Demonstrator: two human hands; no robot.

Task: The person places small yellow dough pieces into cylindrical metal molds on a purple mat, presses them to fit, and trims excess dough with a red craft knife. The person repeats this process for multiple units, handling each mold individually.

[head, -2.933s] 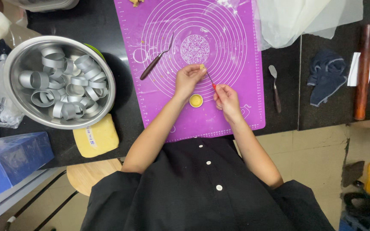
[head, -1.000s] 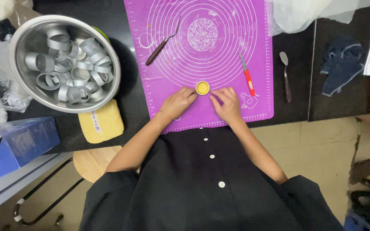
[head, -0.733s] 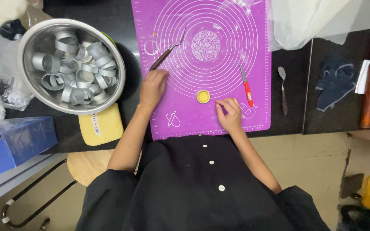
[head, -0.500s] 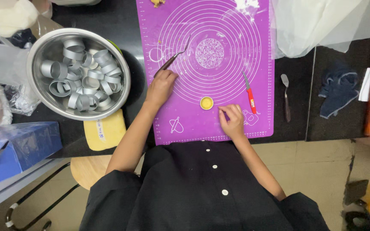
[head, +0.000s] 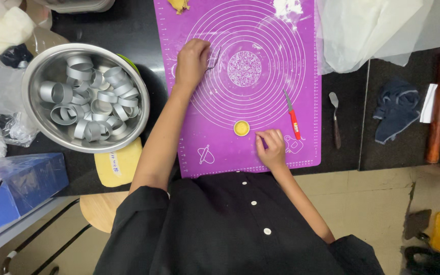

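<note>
The person's left hand [head: 192, 60] reaches up the purple silicone baking mat printed with white concentric circles [head: 215, 147] and is closed around the handle of a thin dark metal tool [head: 214, 59], whose curved tip shows just right of the knuckles, near the mat's patterned centre. The right hand [head: 271, 147] rests low on the mat near its front edge, fingers curled loosely inward; whether it holds anything I cannot tell. Just left of that hand, apart from it, lies a small round yellow disc of dough [head: 241, 128]. A small red-handled knife [head: 292, 115] lies on the mat just beyond the right hand. Off the mat, on the black worktop [head: 350, 147], sit a small metal spatula with a dark handle [head: 334, 119], a crumpled dark blue cloth [head: 395, 116] and a brown wooden rolling pin [head: 438, 107]. To the left stands a large steel bowl [head: 32, 122] filled with metal ring moulds [head: 90, 99].
</note>
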